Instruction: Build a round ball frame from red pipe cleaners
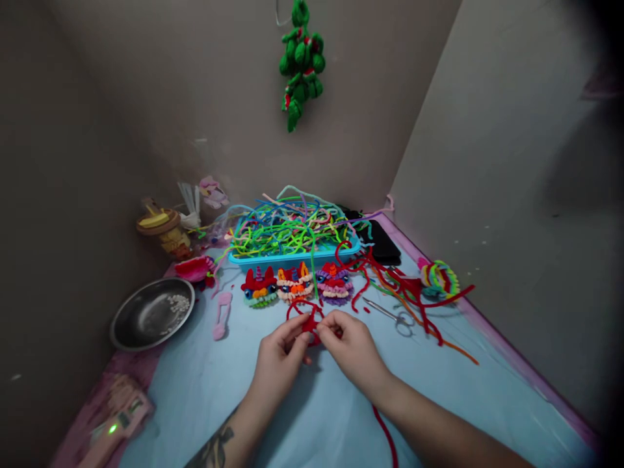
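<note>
Between my two hands, over the blue table cover, is a red pipe cleaner (310, 323) bent into loops, with a small dense red part in the middle. My left hand (283, 351) pinches this piece from the left with thumb and fingers. From the right, my right hand (351, 348) pinches it too, fingertips close to the left ones. Another red pipe cleaner (385, 432) trails below my right forearm. Just beyond my hands stand three colourful fuzzy figures: one with a red top (260, 287), an orange and white one (295, 283) and a purple and pink one (335, 283).
A blue basket (292, 262) heaped with pipe cleaners stands at the back. Scissors (390, 316) and loose red and orange pipe cleaners (419, 299) lie right. On the left are a metal bowl (146, 318) with white bits, a pink hair clip (222, 315) and a pink glue gun (121, 416).
</note>
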`<move>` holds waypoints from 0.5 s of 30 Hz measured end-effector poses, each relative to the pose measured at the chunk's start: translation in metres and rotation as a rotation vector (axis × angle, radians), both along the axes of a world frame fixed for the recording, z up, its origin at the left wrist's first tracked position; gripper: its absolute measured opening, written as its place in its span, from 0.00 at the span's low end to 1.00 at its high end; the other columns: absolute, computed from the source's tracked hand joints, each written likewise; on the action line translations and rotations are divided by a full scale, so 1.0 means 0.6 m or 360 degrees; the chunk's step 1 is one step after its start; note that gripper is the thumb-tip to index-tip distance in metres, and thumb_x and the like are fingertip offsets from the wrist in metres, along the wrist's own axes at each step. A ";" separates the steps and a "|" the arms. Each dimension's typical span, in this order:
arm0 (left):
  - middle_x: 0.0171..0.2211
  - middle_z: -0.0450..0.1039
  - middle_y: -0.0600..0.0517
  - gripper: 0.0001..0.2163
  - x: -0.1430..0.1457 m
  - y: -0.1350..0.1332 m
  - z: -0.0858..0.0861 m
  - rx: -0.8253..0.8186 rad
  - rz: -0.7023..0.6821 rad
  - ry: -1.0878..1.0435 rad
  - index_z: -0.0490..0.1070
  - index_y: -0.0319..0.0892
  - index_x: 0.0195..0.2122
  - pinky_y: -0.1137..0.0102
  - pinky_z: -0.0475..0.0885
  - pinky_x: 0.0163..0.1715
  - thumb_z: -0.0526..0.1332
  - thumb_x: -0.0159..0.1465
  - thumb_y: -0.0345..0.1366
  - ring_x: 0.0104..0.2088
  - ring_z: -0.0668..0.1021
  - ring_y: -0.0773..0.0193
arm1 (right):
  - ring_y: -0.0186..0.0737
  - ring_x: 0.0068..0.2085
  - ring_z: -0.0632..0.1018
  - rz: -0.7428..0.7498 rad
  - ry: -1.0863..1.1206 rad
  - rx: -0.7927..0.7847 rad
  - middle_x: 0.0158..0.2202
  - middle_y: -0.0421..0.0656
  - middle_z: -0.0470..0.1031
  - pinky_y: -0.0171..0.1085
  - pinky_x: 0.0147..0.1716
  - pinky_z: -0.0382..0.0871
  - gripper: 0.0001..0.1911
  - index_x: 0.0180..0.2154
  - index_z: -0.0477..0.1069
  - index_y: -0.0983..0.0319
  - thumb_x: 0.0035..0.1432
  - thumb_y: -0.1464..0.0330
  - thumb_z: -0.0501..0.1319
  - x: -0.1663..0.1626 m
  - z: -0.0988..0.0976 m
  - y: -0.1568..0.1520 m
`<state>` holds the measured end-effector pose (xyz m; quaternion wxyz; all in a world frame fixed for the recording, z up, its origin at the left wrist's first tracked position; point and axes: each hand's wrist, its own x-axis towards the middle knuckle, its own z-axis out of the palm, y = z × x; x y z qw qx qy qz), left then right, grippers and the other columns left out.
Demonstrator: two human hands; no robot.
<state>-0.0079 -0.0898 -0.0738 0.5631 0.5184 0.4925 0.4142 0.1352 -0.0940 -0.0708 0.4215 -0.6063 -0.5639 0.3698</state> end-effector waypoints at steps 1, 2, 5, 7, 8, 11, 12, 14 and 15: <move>0.36 0.79 0.44 0.19 -0.001 -0.001 -0.001 0.0057 -0.0009 0.0068 0.72 0.37 0.50 0.73 0.73 0.22 0.61 0.58 0.38 0.26 0.77 0.65 | 0.35 0.25 0.69 -0.0008 0.0056 -0.0049 0.21 0.37 0.68 0.32 0.26 0.61 0.08 0.23 0.65 0.61 0.52 0.69 0.55 -0.001 0.000 0.001; 0.37 0.79 0.45 0.18 -0.002 -0.002 -0.003 0.0130 -0.0016 0.0158 0.72 0.38 0.50 0.73 0.73 0.23 0.60 0.59 0.37 0.26 0.77 0.65 | 0.35 0.25 0.69 -0.0016 0.0103 -0.0085 0.21 0.37 0.68 0.32 0.26 0.61 0.07 0.23 0.65 0.62 0.52 0.69 0.55 -0.002 -0.001 0.001; 0.39 0.79 0.47 0.15 -0.010 -0.003 -0.007 0.0413 -0.0031 0.0477 0.74 0.41 0.48 0.70 0.76 0.31 0.59 0.60 0.34 0.31 0.79 0.63 | 0.34 0.24 0.68 -0.0002 0.0190 -0.0139 0.20 0.36 0.67 0.32 0.25 0.60 0.07 0.22 0.66 0.62 0.50 0.69 0.55 -0.001 -0.004 0.004; 0.40 0.80 0.47 0.14 -0.016 -0.002 -0.011 0.0614 -0.0034 0.0633 0.75 0.43 0.46 0.68 0.75 0.37 0.59 0.60 0.33 0.35 0.80 0.61 | 0.33 0.24 0.67 0.0040 0.0235 -0.0162 0.19 0.36 0.67 0.31 0.25 0.60 0.07 0.22 0.67 0.63 0.49 0.70 0.55 0.000 -0.007 0.005; 0.39 0.80 0.48 0.13 -0.018 -0.002 -0.013 0.0699 -0.0040 0.0681 0.75 0.43 0.46 0.67 0.75 0.39 0.59 0.60 0.33 0.36 0.80 0.61 | 0.33 0.23 0.67 0.0056 0.0255 -0.0178 0.19 0.36 0.66 0.31 0.24 0.60 0.07 0.22 0.67 0.63 0.49 0.70 0.55 0.001 -0.008 0.005; 0.38 0.80 0.48 0.13 -0.023 -0.001 -0.015 0.0859 -0.0059 0.0749 0.75 0.44 0.45 0.68 0.75 0.40 0.58 0.61 0.31 0.35 0.81 0.61 | 0.32 0.22 0.66 0.0099 0.0296 -0.0201 0.18 0.35 0.66 0.30 0.22 0.59 0.07 0.22 0.68 0.63 0.49 0.70 0.56 0.002 -0.007 0.004; 0.38 0.80 0.48 0.13 -0.023 -0.002 -0.014 0.0874 -0.0059 0.0754 0.75 0.43 0.45 0.68 0.75 0.40 0.58 0.61 0.31 0.35 0.81 0.61 | 0.32 0.22 0.67 0.0113 0.0298 -0.0198 0.18 0.35 0.66 0.30 0.22 0.59 0.06 0.22 0.68 0.63 0.49 0.71 0.56 0.002 -0.006 0.003; 0.37 0.80 0.48 0.12 -0.022 -0.003 -0.011 0.0856 -0.0038 0.0750 0.75 0.43 0.45 0.69 0.75 0.38 0.59 0.60 0.31 0.34 0.81 0.62 | 0.32 0.23 0.67 0.0135 0.0274 -0.0179 0.19 0.36 0.67 0.30 0.23 0.59 0.06 0.23 0.68 0.63 0.49 0.71 0.56 0.002 -0.001 0.000; 0.37 0.80 0.48 0.12 -0.021 -0.003 -0.009 0.0828 -0.0018 0.0742 0.76 0.43 0.45 0.70 0.75 0.37 0.60 0.60 0.32 0.33 0.81 0.62 | 0.32 0.23 0.68 0.0141 0.0248 -0.0161 0.19 0.36 0.68 0.30 0.23 0.60 0.06 0.23 0.68 0.63 0.49 0.71 0.56 0.002 0.001 -0.002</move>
